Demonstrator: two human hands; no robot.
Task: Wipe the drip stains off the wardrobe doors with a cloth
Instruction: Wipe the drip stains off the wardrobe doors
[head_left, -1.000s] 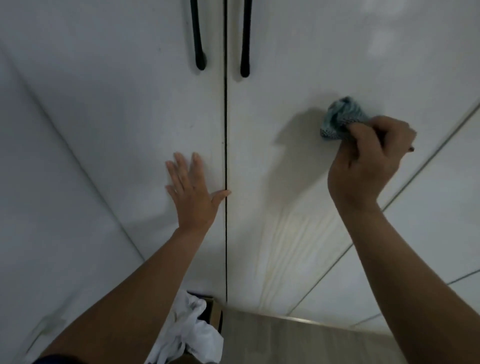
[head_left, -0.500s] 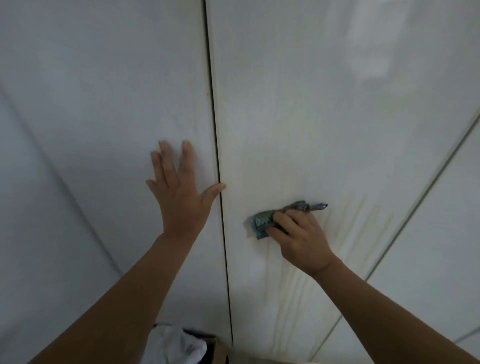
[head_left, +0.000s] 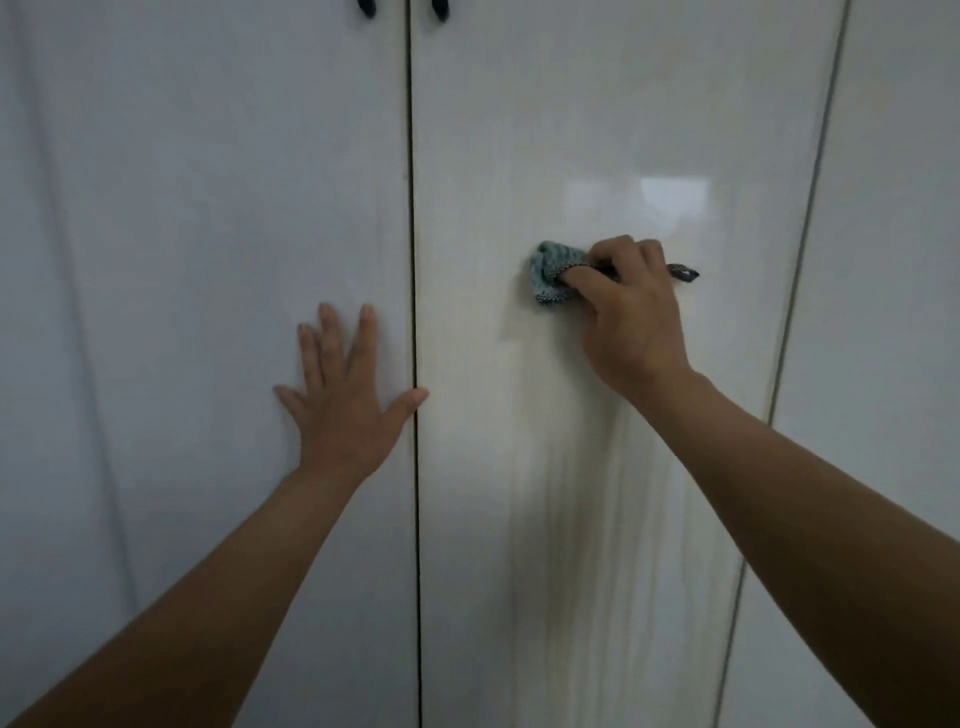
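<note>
Two glossy white wardrobe doors fill the view, split by a dark vertical gap. My left hand (head_left: 345, 397) lies flat with spread fingers on the left door (head_left: 208, 260), thumb at the gap. My right hand (head_left: 631, 312) grips a bunched blue-grey cloth (head_left: 550, 273) and holds it against the right door (head_left: 597, 130) at mid height. Faint yellowish drip streaks (head_left: 582, 545) run down the right door below the cloth.
The lower tips of two black door handles (head_left: 369, 9) show at the top edge, one on each side of the gap. A further white panel (head_left: 893, 312) stands to the right behind a thin seam.
My right hand has moved with the cloth from low near the gap to up and right on the right door. The view tilted up, so the handle tips show again. My left hand stayed flat.
</note>
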